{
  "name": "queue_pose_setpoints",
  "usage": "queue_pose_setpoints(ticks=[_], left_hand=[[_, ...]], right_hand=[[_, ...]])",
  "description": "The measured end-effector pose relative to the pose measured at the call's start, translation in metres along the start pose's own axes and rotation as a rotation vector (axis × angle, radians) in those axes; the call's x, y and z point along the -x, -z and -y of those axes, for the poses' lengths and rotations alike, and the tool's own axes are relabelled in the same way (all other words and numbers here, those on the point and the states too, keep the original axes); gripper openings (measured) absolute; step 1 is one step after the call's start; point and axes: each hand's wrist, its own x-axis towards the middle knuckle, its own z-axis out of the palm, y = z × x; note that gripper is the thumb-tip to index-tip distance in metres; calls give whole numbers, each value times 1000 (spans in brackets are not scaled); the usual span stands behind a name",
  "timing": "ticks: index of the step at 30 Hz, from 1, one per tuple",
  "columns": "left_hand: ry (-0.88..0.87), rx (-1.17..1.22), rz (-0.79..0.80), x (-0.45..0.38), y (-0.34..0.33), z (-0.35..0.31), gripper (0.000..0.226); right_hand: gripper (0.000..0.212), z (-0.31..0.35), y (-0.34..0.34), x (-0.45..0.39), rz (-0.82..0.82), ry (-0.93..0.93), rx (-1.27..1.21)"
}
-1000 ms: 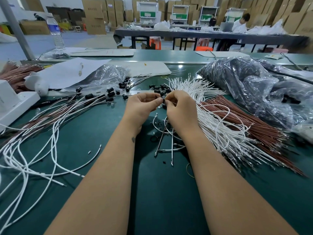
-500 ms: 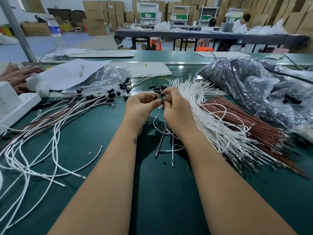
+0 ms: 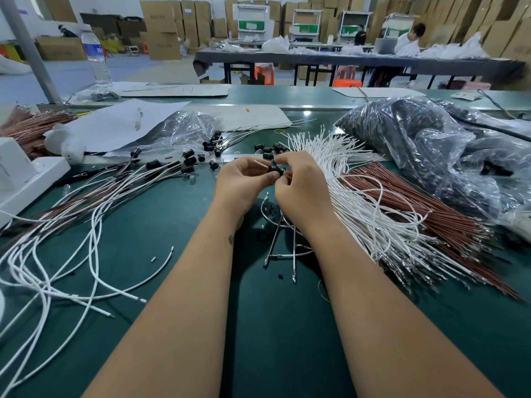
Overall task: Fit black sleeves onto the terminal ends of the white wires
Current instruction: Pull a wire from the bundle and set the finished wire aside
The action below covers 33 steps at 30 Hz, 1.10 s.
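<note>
Green matting covers the workbench [image 3: 178, 282], with cardboard boxes and another long table far beyond the hands; both hands meet over the middle of the bench, fingertips close together. My left hand [image 3: 244, 183] pinches a black sleeve [image 3: 274, 168] between thumb and curled fingers; my right hand [image 3: 298, 182] curls in against it from the other side, fingers bent round what I judge to be a wire end, though the wire itself is hidden there and I cannot tell whether the terminal has entered the sleeve.

To the left of the hands lies a spread of finished wires [image 3: 120, 193], several already capped in black at their far ends; loose black sleeves [image 3: 267, 152] sit scattered just beyond the fingertips; to the right fans a thick bundle of bare white wires [image 3: 359, 196], touching a sheaf of brown wires [image 3: 431, 214] further right, with a clear bag of dark parts [image 3: 416, 145] beyond that. A few loose wires [image 3: 284, 248] lie under the right wrist.

Judging by the piles, a modest batch is done and far more white wires remain unsleeved; the work looks early to midway.
</note>
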Motion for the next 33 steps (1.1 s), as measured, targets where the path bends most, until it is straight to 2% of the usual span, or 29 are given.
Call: queue_pose_setpoints(ticks=[4, 11, 20, 24, 25, 29, 33], left_hand=[[13, 22, 12, 0, 1, -1, 8], [5, 64, -35, 0, 2, -2, 14], [26, 187, -254, 2, -7, -8, 16], [121, 506, -449, 0, 15, -12, 13], [115, 517, -502, -2, 20, -12, 15], [9, 192, -623, -5, 20, -13, 20], [49, -269, -902, -9, 34, -14, 15]], right_hand=[[24, -1, 1, -1, 13, -3, 59], [21, 0, 2, -1, 50, 29, 140], [19, 6, -5, -3, -13, 97, 379], [24, 3, -3, -2, -3, 9, 304], [23, 2, -1, -2, -10, -9, 280], [21, 0, 3, -3, -58, -6, 269], [21, -2, 3, -4, -84, -8, 335]])
